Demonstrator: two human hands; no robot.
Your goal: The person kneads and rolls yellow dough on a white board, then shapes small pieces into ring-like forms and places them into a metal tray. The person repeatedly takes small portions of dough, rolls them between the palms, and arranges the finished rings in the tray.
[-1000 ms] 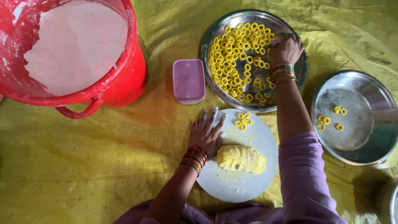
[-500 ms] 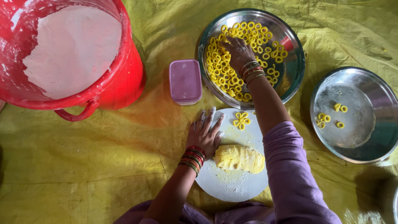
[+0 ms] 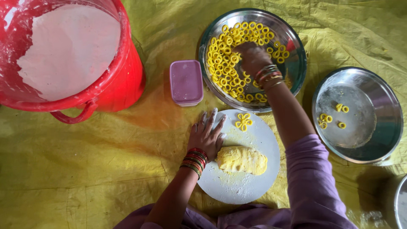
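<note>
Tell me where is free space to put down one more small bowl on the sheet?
The sheet is bare at lower left, below the red bucket and left of the left hand. A narrower patch lies at top right, above the side pan. It is crowded in the middle: box, ring tray, white board and right hand sit close together.

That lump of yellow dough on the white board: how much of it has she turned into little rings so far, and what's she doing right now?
Done: the big steel plate holds many yellow rings; a few more lie on the white board and in the steel pan. In hand: the right hand rests among the plate's rings, the left hand lies flat on the board. Left: a sizeable dough lump is unshaped.
</note>
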